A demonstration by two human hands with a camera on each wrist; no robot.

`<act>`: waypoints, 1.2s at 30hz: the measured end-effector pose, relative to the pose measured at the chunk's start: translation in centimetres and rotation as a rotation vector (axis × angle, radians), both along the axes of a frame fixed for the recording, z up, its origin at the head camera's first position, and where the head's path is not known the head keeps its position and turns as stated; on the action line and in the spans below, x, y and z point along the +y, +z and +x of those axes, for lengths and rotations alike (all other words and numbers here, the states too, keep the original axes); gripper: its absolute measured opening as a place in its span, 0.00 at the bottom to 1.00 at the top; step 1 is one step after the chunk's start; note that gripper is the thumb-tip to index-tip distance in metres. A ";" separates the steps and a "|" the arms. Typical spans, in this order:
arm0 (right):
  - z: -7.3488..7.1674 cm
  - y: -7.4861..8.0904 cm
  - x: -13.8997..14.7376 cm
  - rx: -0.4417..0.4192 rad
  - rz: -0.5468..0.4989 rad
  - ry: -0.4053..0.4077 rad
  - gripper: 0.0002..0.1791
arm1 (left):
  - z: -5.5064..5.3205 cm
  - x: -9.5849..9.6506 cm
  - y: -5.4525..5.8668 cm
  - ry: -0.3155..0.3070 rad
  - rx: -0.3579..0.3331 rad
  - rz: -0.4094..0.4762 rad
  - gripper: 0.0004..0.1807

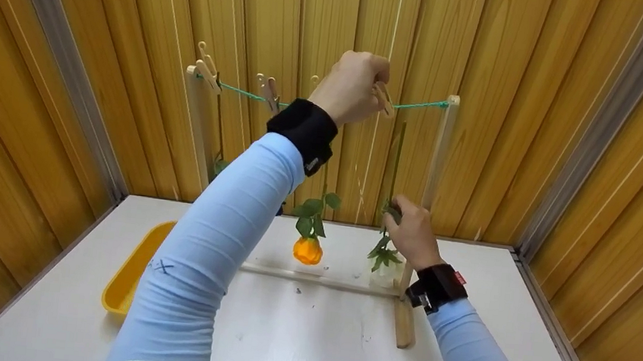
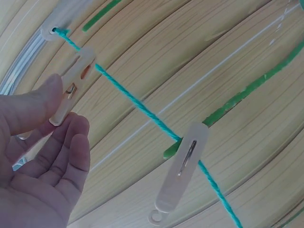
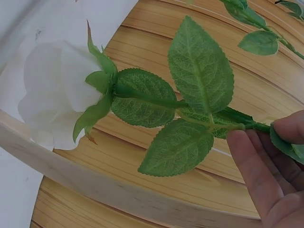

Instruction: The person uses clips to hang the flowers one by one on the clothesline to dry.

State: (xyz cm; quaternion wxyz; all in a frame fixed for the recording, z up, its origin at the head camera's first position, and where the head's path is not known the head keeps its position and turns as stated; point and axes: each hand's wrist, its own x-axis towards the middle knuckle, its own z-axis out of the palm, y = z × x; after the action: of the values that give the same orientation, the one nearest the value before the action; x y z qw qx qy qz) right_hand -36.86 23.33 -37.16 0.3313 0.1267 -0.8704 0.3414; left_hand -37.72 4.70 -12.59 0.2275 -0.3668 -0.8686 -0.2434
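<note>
My left hand (image 1: pixel 350 85) pinches a wooden clothespin (image 2: pixel 73 88) between thumb and fingers at the green string (image 1: pixel 419 105). The clothespin's tip overlaps the string near the right post. My right hand (image 1: pixel 414 232) grips the leafy stem (image 3: pixel 147 97) of a white rose (image 3: pixel 61 97), which hangs head down. That stem's upper end stands near the string, apart from the clothespin. To the left, an orange rose (image 1: pixel 308 251) hangs upside down, its stem end at another clothespin (image 2: pixel 183 168) on the string.
More clothespins (image 1: pixel 268 91) sit along the string to the left. The string spans two wooden posts (image 1: pixel 440 157) of a frame whose low crossbar (image 1: pixel 323 280) lies near the white table (image 1: pixel 304 346). A yellow tray (image 1: pixel 129 274) stands left, partly behind my left arm. Wood-panelled walls (image 1: pixel 626 177) surround the table.
</note>
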 end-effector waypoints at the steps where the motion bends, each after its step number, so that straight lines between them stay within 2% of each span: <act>1: -0.1 0.1 0.0 0.001 0.001 -0.001 0.05 | -0.1 0.1 0.1 0.007 -0.008 0.004 0.08; 11: -1.0 1.1 0.0 0.045 0.005 -0.018 0.05 | -1.2 1.2 1.0 0.031 -0.025 0.060 0.08; 20: -1.1 1.6 -1.2 0.042 -0.022 -0.047 0.04 | -1.8 1.6 0.7 0.052 -0.029 0.114 0.07; 27: -1.4 2.0 -2.2 0.060 -0.049 -0.102 0.04 | -1.9 1.8 0.3 0.077 -0.016 0.083 0.11; 36: -1.9 3.4 -2.7 0.048 -0.047 -0.170 0.02 | -1.8 2.1 0.3 0.047 -0.098 0.126 0.13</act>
State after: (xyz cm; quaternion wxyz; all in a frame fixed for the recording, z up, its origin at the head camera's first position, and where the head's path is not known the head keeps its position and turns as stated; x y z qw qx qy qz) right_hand -38.72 20.63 -33.77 0.3829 0.0526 -0.8616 0.3291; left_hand -39.52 6.80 -12.32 0.2129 -0.3190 -0.8700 -0.3097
